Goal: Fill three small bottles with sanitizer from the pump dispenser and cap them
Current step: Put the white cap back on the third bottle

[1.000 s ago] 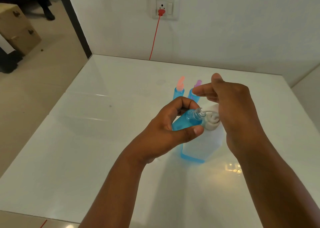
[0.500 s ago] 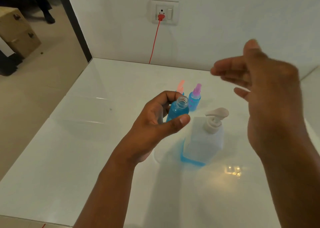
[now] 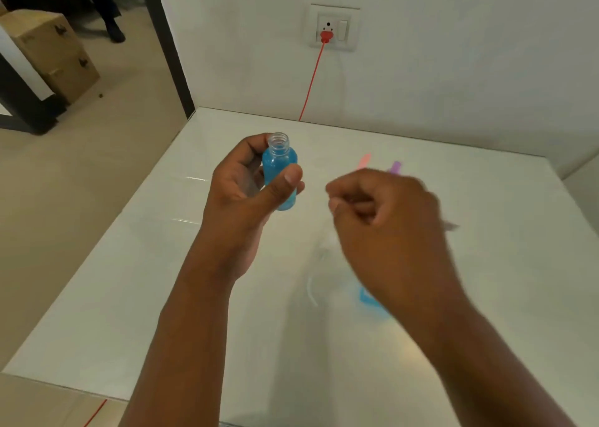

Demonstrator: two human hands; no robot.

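Head view, at centre, above the white table (image 3: 113,297):

1. Left hand (image 3: 246,193) — held raised over the table; fingers and thumb curled round a small bottle (image 3: 280,173), thumb laid across its front. Bottle upright, uncapped, threaded clear neck showing, blue liquid up to the shoulder.

2. Right hand (image 3: 385,215) — at 3 o'clock from the bottle, apart from it, blurred by motion. Fingers were curled inward; whether they pinched anything could not be told.

3. Pink cap (image 3: 364,160) and purple cap (image 3: 395,167) — tips of two further small bottles, seen at 12 o'clock just past the right hand's knuckles; their bodies were hidden behind that hand.

4. Pump dispenser (image 3: 369,297) — almost wholly hidden under the right wrist; only a smeared blue corner of its base showed at 5 o'clock from the held bottle.

5. Wall socket (image 3: 334,27) — at 12 o'clock on the white wall, with a red plug (image 3: 325,35) in it; a red cord (image 3: 311,82) ran down to the table's far edge.

6. Cardboard boxes (image 3: 55,53) — at 10 o'clock, on the floor beyond the table.
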